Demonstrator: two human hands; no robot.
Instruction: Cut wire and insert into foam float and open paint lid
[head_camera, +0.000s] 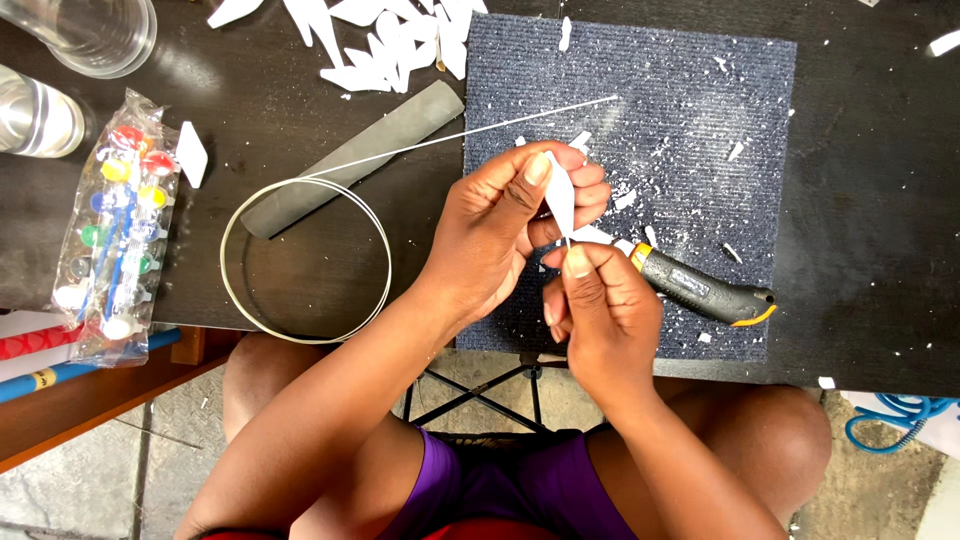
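Holding white pointed foam piece (560, 195) upright between both hands above blue carpet square (690, 150) on dark bench (870, 200). Left hand (500, 235) palm-down, fingers curled, thumb and fingertips clenched on piece's upper half. Right hand (600, 310) below, nearer the body, thumb and forefinger pinching piece's lower tip (possibly thin wire there too; cannot tell). Piece's long axis runs near-to-far, one point far, other near. Utility knife (700, 290) lies just right of right hand. Wire hoop (305, 260) left, grey foam strip (350, 160) beyond it.
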